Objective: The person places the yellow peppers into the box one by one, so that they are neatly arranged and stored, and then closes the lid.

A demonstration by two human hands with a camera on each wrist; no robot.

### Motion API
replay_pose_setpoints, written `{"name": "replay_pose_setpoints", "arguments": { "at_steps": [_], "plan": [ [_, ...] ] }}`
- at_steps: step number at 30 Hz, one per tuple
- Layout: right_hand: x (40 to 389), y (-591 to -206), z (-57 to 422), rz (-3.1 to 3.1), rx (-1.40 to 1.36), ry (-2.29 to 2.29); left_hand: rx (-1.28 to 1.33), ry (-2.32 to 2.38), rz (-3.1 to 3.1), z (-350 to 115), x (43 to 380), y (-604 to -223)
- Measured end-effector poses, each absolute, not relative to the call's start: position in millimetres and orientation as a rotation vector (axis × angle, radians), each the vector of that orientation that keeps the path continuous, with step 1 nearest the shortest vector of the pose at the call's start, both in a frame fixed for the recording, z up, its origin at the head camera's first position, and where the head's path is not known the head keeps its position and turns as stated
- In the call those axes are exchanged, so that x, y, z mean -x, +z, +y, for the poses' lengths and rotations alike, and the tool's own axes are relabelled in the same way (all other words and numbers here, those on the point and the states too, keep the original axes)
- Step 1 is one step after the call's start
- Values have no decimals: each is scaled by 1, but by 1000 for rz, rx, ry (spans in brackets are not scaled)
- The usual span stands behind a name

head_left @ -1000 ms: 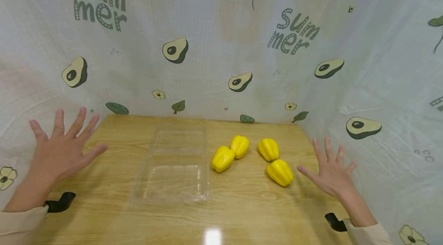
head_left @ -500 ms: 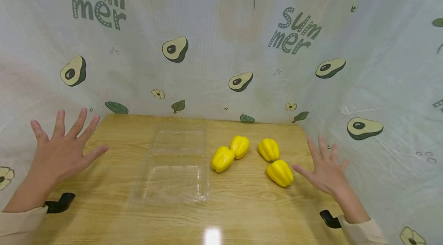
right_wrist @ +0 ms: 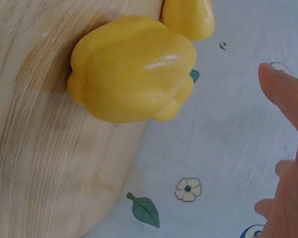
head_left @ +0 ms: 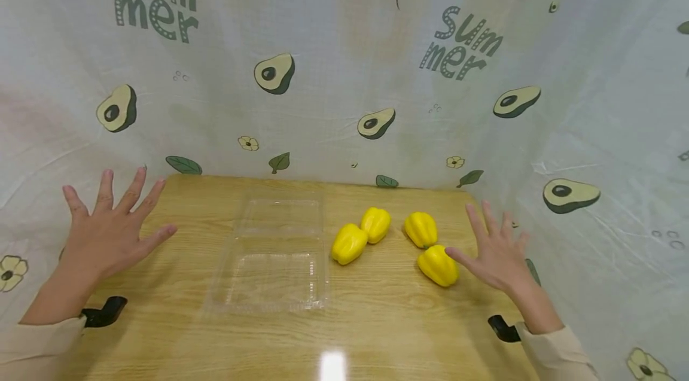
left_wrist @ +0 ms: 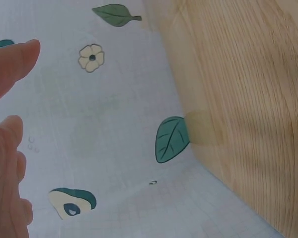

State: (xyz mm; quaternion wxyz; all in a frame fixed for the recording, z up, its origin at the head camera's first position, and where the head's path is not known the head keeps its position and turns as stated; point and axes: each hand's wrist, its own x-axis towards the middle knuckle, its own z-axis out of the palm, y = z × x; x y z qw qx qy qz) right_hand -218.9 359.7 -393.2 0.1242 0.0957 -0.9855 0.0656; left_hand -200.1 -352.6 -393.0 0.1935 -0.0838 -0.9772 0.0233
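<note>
Trouble spot, if you ask me, is the front-right pepper (head_left: 439, 265): the right hand (head_left: 497, 255) has its thumb overlapping it in the head view, though the right wrist view shows a gap. A low, careless swipe could clip it, and being rounded and smooth-looking it'd probably roll or shove the back-right pepper (head_left: 420, 229). The clear plastic container (head_left: 274, 279) looks thin and light, so a snagged rim could drag it sideways.

Both hands are free btw, fingers spread, nothing held. The left hand (head_left: 110, 240) hangs well left of the container.

All four yellow peppers sit on the wooden table (head_left: 377, 327), right of the container. Long axis of the front-right one runs diagonally, far left to near right; the back-right one leans the same way but steeper. A bit of green stem shows where those two meet, can't tell whose. The front-left pepper (head_left: 349, 244), just beside the container, and the back-left pepper (head_left: 375, 225) slant the other way, near left to far right. Can't make out their stem ends.
</note>
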Motion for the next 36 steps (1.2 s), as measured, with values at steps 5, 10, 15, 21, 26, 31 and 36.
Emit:
{"name": "replay_pose_setpoints", "arguments": {
  "at_steps": [5,10,15,21,26,31,36],
  "plan": [
    [221,-390,353,-2871,-311,195,239,62,-2743,-351,201,-394],
    [223,-388,349,-2872,-339,198,253,54,-2732,-348,203,-395],
    [228,-386,342,-2880,-360,197,253,40,-2739,-347,203,-398],
    [232,-381,331,-2900,-405,210,261,20,-2748,-347,203,-401],
    [237,-375,323,-2893,-463,171,278,-9,-2746,-346,204,-405],
    [245,-375,316,-2852,-514,158,309,-70,-2742,-341,206,-411],
    [250,-377,308,-2814,-577,180,339,-147,-2735,-335,207,-420]
  ]
}}
